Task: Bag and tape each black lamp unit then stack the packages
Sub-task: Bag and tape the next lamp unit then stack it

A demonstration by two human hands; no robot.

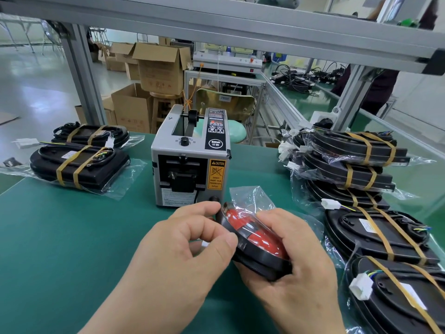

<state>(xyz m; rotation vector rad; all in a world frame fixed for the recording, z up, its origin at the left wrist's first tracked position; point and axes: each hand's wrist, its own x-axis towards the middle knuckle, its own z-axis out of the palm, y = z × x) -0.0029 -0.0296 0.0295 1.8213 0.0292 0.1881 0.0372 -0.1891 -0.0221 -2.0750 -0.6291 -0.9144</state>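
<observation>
Red-lensed lamp unit (258, 239) gripped by right hand (296, 273) over the bench (72, 237) near its front edge; left hand (190, 239) pinches its rim; clear bag (250, 196) gapes loose, so the unit could slip out before taping.

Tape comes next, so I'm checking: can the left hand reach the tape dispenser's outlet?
Probably yes. The tape dispenser stands just beyond the left hand, outlet facing the person, nothing between; but that hand holds the bagged lamp unit and must release first.

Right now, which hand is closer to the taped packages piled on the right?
Right. The right hand, gripping the bagged lamp unit, sits just beside the taped packages; the left hand is across the unit, farther away.
</observation>
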